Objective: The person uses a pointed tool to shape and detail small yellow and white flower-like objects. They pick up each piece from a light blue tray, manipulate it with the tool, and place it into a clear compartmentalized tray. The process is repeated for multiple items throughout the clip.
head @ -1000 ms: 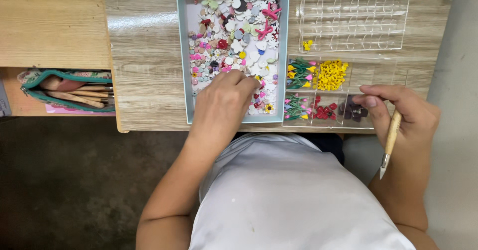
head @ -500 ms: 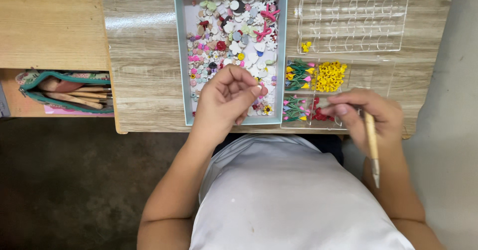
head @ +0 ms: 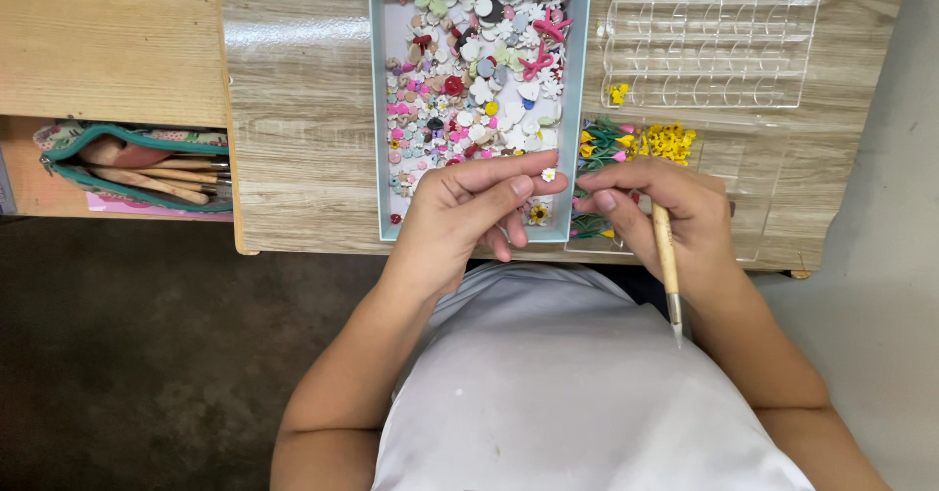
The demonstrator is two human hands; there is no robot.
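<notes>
The left hand (head: 469, 212) hovers over the near end of a pale blue tray (head: 379, 110), its thumb and forefinger pinched together on a tiny white flower piece (head: 549, 173) held just beyond the fingertips. The right hand (head: 665, 212) sits just to the right of it, fingertips almost meeting the left hand's, and its fingers are closed around a slim wooden-handled tool (head: 665, 256) whose metal tip points back toward the person's white shirt (head: 577, 383).

The tray lies on the wooden desk (head: 293, 110) and is filled with a jumble of small craft pieces (head: 479, 70): white hearts, pink and red flowers, round buttons, a sunflower at the near edge. To its right lies a clear compartment organiser (head: 724, 158); its compartments nearest the right hand hold green-stemmed tulip shapes (head: 597, 144) and a heap of yellow flowers (head: 667, 141). Farther away, a second clear organiser (head: 709, 46) holds a few yellow bits and a white flower in the far corner.

Well to the left, on a lower shelf, an open teal pouch (head: 132, 163) holds wooden-handled tools.
</notes>
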